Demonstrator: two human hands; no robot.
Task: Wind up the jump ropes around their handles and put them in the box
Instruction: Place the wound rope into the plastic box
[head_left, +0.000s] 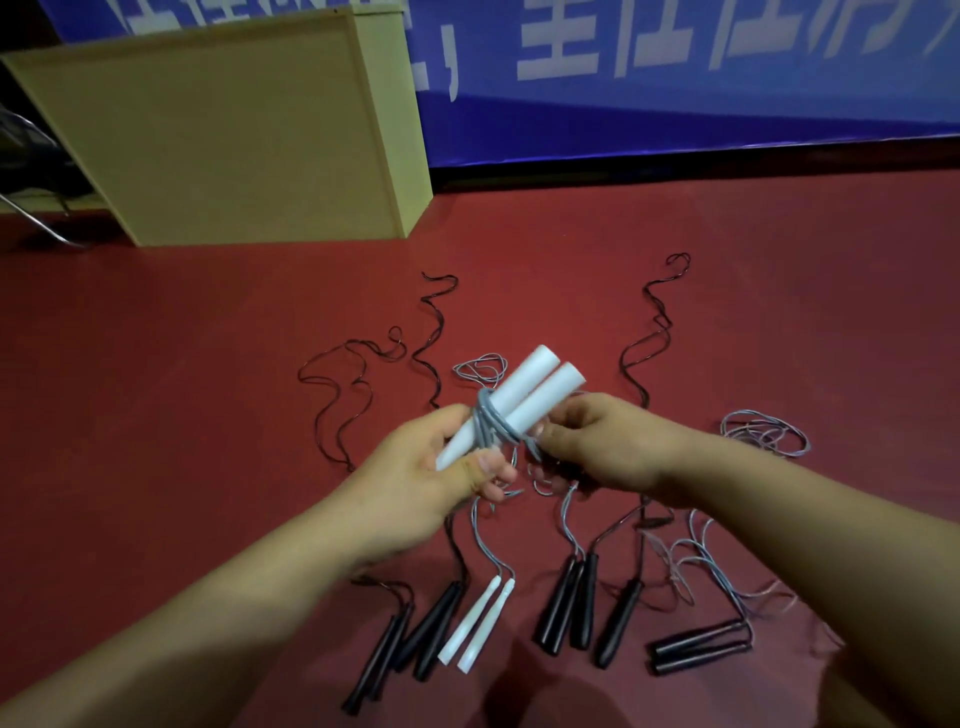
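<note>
A dark red floor (208, 389) filled most of the view. Along its far edge hung a blue banner (675, 104) printed with large white characters, cut off by the top of the frame and too partial to read. At the far left stood a pale yellow box (234, 145), tilted, its broad flat side turned toward the camera (no label or writing showed on it).

On the floor lay several jump ropes, well apart from the box. Black cords (358, 384) snaked away toward the banner, and a loose grey coil (763, 436) lay at the right. Nearer the person, the handles lay in pairs: black handles (566, 608) in the middle, another black pair (696, 647) lying sideways at the right, more black ones (410, 634) at the left, and one white pair (478, 623) between them. None carried a visible brand.

Above these, the left hand (431, 467) gripped the narrow ends of two white handles (524, 395) held side by side, pointing up and away. Grey rope (493, 421) was wrapped in several turns around their middle. The right hand (597, 441), close beside the left, pinched that rope just beside the wrapped turns, with the slack hanging below to the floor.
</note>
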